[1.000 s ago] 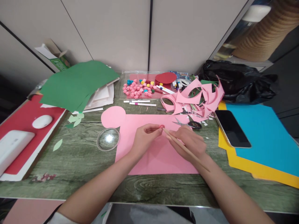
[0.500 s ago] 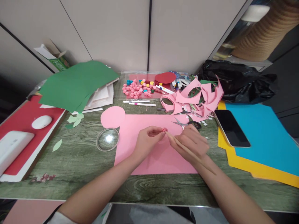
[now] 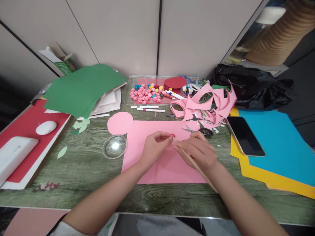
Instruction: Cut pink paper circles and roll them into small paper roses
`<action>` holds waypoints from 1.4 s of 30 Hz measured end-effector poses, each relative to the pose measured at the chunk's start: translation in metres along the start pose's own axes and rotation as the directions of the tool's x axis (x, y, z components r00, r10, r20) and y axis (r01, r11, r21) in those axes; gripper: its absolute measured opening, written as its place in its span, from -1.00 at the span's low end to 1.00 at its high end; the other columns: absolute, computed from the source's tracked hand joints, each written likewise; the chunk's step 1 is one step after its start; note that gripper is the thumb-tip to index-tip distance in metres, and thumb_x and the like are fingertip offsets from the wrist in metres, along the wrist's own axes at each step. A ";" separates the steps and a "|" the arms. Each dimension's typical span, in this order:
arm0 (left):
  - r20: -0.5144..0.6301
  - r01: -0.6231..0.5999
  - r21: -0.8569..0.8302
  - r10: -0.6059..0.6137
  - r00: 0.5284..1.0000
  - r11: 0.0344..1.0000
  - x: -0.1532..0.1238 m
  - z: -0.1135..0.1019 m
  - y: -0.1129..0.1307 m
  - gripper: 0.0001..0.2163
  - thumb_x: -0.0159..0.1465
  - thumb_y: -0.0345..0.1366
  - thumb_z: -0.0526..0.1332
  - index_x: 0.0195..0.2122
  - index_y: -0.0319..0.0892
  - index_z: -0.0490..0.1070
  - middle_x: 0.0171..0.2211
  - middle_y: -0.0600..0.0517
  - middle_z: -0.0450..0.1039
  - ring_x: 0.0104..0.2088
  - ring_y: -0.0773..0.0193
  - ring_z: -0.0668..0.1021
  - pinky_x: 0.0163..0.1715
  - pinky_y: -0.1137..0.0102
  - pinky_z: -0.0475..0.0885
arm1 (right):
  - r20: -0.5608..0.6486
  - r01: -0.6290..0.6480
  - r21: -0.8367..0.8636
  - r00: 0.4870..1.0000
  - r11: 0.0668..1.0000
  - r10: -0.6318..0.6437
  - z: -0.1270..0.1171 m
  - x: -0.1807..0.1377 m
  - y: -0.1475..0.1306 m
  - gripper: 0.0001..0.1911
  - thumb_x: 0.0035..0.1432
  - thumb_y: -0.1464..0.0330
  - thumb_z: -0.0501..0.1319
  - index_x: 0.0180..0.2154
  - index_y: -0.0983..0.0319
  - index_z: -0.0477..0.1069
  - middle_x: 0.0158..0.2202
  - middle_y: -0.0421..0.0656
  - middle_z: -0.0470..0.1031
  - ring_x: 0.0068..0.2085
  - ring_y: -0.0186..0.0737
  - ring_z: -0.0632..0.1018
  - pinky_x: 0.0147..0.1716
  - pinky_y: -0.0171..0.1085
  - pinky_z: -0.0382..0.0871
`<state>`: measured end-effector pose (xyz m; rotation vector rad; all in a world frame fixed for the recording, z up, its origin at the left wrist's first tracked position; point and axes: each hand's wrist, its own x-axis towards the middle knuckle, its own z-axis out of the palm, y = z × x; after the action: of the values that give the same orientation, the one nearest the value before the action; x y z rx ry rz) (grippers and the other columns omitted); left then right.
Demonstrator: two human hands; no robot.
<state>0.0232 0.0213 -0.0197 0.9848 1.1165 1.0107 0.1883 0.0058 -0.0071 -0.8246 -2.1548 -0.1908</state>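
My left hand [image 3: 154,149] pinches a small rolled pink paper coil [image 3: 172,135] between thumb and fingers. My right hand [image 3: 199,151] is closed around a thin wooden stick [image 3: 189,158], whose tip meets the coil. Both hands hover over a large pink sheet [image 3: 157,147] with a round lobe at its upper left corner. Small scissors [image 3: 197,130] lie just beyond my right hand.
A clear round lid [image 3: 114,146] sits left of the pink sheet. Green paper [image 3: 83,87], a white mouse [image 3: 46,127], finished paper roses [image 3: 145,93], markers [image 3: 147,108], pink scraps [image 3: 209,101], a phone [image 3: 244,135] on blue and yellow sheets and a black bag [image 3: 248,87] ring the table.
Both hands dipped slightly toward me, then came back up. The stick's angle shifted a little. The coil stays pinched at the stick's tip.
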 end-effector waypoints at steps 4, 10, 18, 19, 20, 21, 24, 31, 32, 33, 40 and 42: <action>0.020 -0.017 0.028 0.016 1.000 0.999 -0.001 0.002 -0.001 -0.86 0.02 -0.29 0.31 -0.39 -0.21 0.51 -0.32 -0.05 0.56 -0.28 0.22 0.56 -0.21 0.35 0.43 | -0.038 0.006 -0.104 0.999 0.995 -0.010 -0.002 0.002 0.000 -0.86 0.07 0.35 0.29 -0.46 0.17 0.34 -0.68 -0.31 0.34 -0.62 -0.38 0.29 -0.50 -0.24 0.18; 0.040 0.005 0.084 -0.008 0.999 0.996 -0.005 0.008 0.000 -0.88 0.01 -0.30 0.32 -0.43 -0.21 0.50 -0.36 -0.05 0.56 -0.34 0.24 0.56 -0.25 0.34 0.43 | -0.044 0.064 -0.277 0.996 0.959 -0.079 -0.010 0.010 -0.003 -0.57 0.03 0.23 0.30 -0.68 0.19 0.14 -0.74 -0.34 0.09 -0.64 -0.40 0.14 -0.57 -0.25 0.04; 0.203 0.286 -0.215 -0.244 0.948 0.934 -0.003 0.003 0.005 -0.86 -0.03 -0.33 0.36 -0.46 -0.27 0.49 -0.44 0.01 0.50 -0.39 0.32 0.52 -0.21 0.33 0.42 | -0.217 -0.241 -0.002 0.948 0.971 0.234 -0.010 0.004 -0.004 -0.79 0.22 0.27 0.09 -0.16 0.15 0.42 -0.67 -0.27 0.36 -0.63 -0.33 0.36 -0.52 -0.23 0.26; 0.234 0.318 -0.244 -0.263 0.936 0.916 -0.002 0.002 0.006 -0.85 -0.03 -0.33 0.36 -0.45 -0.27 0.49 -0.44 0.01 0.49 -0.38 0.32 0.52 -0.19 0.32 0.42 | -0.182 -0.392 0.109 0.896 0.913 0.406 -0.007 0.005 -0.003 -0.73 0.26 0.29 0.03 -0.05 0.13 0.37 -0.58 -0.24 0.46 -0.59 -0.32 0.43 -0.48 -0.24 0.32; 0.253 0.335 -0.258 -0.272 0.929 0.906 -0.002 0.001 0.007 -0.84 -0.04 -0.33 0.37 -0.45 -0.28 0.49 -0.43 0.01 0.49 -0.37 0.31 0.52 -0.17 0.31 0.42 | -0.092 -0.531 0.236 0.821 0.814 0.563 -0.005 0.007 -0.002 -0.71 0.27 0.29 0.00 -0.01 0.11 0.34 -0.46 -0.21 0.52 -0.52 -0.30 0.50 -0.43 -0.24 0.38; 0.258 0.340 -0.262 -0.274 0.927 0.903 -0.002 0.001 0.007 -0.84 -0.04 -0.33 0.37 -0.44 -0.28 0.49 -0.43 0.01 0.49 -0.36 0.31 0.53 -0.17 0.30 0.42 | 0.036 -0.633 0.364 0.743 0.683 0.669 -0.003 0.009 0.000 -0.72 0.26 0.27 0.02 -0.03 0.11 0.34 -0.34 -0.18 0.55 -0.41 -0.28 0.56 -0.37 -0.24 0.42; 0.228 0.300 -0.259 -0.243 0.943 0.918 -0.001 -0.001 0.007 -0.83 -0.03 -0.33 0.37 -0.42 -0.27 0.48 -0.45 0.02 0.49 -0.38 0.31 0.53 -0.21 0.32 0.43 | 0.423 -0.772 0.572 0.568 0.278 0.706 0.004 0.016 0.004 -0.69 0.04 0.22 0.27 -0.16 0.16 0.36 -0.17 -0.11 0.52 -0.15 -0.15 0.57 -0.20 -0.18 0.48; 0.123 0.142 -0.106 -0.129 0.984 0.984 -0.002 -0.001 0.007 -0.80 -0.01 -0.29 0.35 -0.39 -0.28 0.48 -0.46 0.00 0.51 -0.44 0.32 0.53 -0.31 0.37 0.43 | 0.563 -0.810 0.581 0.466 0.074 0.683 0.011 0.013 0.005 -0.65 -0.19 0.26 0.41 -0.34 0.22 0.37 -0.35 -0.16 0.56 -0.27 -0.16 0.61 -0.24 -0.20 0.52; 0.107 0.119 -0.073 -0.111 0.988 0.990 -0.003 -0.001 0.007 -0.80 0.00 -0.28 0.34 -0.38 -0.28 0.47 -0.48 0.00 0.50 -0.44 0.32 0.53 -0.32 0.38 0.43 | 0.542 -0.807 0.583 0.475 0.097 0.693 0.011 0.012 0.004 -0.67 -0.17 0.27 0.40 -0.35 0.22 0.38 -0.36 -0.15 0.56 -0.27 -0.16 0.61 -0.25 -0.21 0.52; 0.091 0.099 -0.042 -0.095 0.991 0.994 -0.003 -0.001 0.007 -0.81 0.01 -0.29 0.33 -0.38 -0.28 0.47 -0.49 0.00 0.50 -0.44 0.31 0.53 -0.33 0.40 0.42 | 0.519 -0.803 0.583 0.483 0.121 0.705 0.012 0.012 0.003 -0.69 -0.15 0.27 0.40 -0.35 0.22 0.39 -0.36 -0.15 0.56 -0.27 -0.15 0.61 -0.26 -0.22 0.52; 0.005 0.014 0.080 -0.015 1.000 0.997 -0.006 0.002 0.004 -0.83 0.04 -0.27 0.30 -0.38 -0.26 0.45 -0.48 0.00 0.49 -0.43 0.30 0.52 -0.36 0.39 0.43 | 0.397 -0.769 0.603 0.520 0.212 0.757 0.018 0.009 -0.003 -0.72 -0.11 0.31 0.39 -0.31 0.21 0.42 -0.36 -0.14 0.57 -0.25 -0.14 0.61 -0.25 -0.24 0.54; 0.003 -0.003 0.088 0.002 1.000 0.996 -0.006 0.002 0.004 -0.85 0.06 -0.29 0.28 -0.39 -0.25 0.44 -0.48 0.01 0.48 -0.44 0.30 0.51 -0.38 0.40 0.43 | 0.388 -0.761 0.612 0.525 0.214 0.758 0.020 0.008 -0.004 -0.71 -0.09 0.32 0.38 -0.28 0.19 0.41 -0.37 -0.15 0.57 -0.24 -0.14 0.62 -0.25 -0.24 0.54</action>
<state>0.0240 0.0161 -0.0142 1.0579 1.1656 0.9684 0.1695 0.0142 -0.0140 -1.2496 -1.3094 1.1573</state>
